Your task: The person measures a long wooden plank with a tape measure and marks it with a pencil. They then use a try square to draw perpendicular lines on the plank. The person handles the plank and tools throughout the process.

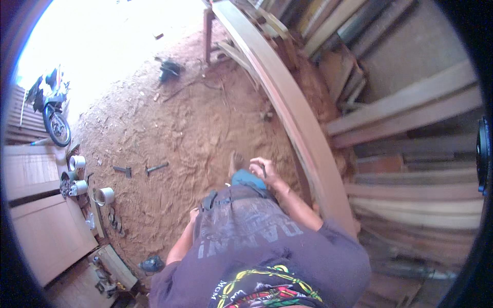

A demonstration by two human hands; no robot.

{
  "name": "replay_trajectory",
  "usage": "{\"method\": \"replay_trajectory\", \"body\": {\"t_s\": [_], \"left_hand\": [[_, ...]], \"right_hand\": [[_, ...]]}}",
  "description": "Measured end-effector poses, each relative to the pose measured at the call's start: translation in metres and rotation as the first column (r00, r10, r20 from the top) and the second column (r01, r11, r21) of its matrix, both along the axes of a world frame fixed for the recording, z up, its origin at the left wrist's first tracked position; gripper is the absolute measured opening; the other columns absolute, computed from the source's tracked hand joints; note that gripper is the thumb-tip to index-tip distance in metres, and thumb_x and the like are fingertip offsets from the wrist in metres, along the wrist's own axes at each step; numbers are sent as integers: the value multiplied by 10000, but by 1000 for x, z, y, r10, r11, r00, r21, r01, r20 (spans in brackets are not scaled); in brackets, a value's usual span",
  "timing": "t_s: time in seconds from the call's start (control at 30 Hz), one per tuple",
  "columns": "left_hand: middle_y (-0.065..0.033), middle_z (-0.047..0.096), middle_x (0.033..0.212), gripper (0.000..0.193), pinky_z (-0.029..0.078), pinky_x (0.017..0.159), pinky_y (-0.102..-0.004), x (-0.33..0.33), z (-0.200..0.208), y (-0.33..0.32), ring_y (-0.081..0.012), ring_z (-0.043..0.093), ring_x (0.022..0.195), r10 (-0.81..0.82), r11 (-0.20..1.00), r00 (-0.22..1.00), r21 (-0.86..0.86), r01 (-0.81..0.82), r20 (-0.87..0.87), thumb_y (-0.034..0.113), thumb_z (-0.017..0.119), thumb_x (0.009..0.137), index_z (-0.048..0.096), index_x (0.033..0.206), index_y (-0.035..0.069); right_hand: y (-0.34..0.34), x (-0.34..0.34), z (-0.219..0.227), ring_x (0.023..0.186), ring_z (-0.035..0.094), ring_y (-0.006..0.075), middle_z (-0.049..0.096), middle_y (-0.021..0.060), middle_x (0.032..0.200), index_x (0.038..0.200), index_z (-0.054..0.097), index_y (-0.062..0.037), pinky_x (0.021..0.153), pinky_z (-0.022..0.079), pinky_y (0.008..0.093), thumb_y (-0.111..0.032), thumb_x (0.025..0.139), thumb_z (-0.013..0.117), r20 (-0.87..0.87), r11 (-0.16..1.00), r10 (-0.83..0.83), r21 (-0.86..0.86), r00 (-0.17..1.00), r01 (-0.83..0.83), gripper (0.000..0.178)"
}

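Note:
My right hand (263,168) is held in front of my waist with its fingers curled. A thin dark stick-like piece shows in it, too small and blurred to name surely. Of my left hand (193,213) only a little shows, low at my left side by the dark shirt; its fingers are hidden. To the right of my right hand runs a long wooden beam (287,97), raised off the ground on a wooden support (207,36) at its far end. Neither hand touches the beam.
On the sandy ground lie two hammer-like tools (156,168) and a dark power tool (169,70) near a cord. White buckets (104,196) and wooden panels (49,233) line the left side, with a motorcycle (55,110) beyond. Stacked boards (411,110) fill the right.

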State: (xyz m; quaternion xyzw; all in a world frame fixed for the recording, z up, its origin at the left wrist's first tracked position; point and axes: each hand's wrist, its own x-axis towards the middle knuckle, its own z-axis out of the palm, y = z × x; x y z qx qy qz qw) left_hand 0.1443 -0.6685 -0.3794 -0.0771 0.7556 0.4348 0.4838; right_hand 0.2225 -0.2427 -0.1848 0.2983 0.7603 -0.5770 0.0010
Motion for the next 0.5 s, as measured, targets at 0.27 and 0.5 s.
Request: {"method": "replay_trajectory", "body": {"t_s": [0.27, 0.5], "left_hand": [[-51, 733, 1119, 393, 560, 757, -351, -196, 34, 211, -177, 710, 952, 437, 899, 899, 18, -437, -19, 324, 735, 985, 706, 1302, 91], [-48, 768, 1081, 385, 579, 731, -304, -277, 91, 364, -142, 724, 929, 256, 916, 967, 323, -239, -12, 264, 745, 982, 717, 1302, 52]], "right_hand": [[108, -123, 52, 870, 740, 141, 791, 102, 999, 1252, 706, 33, 787, 601, 292, -121, 1031, 679, -161, 997, -78, 14, 984, 82, 270], [206, -202, 82, 865, 709, 106, 783, 78, 1009, 1280, 694, -1, 748, 584, 268, -168, 1046, 697, -163, 966, -253, 3, 954, 257, 287]]}}
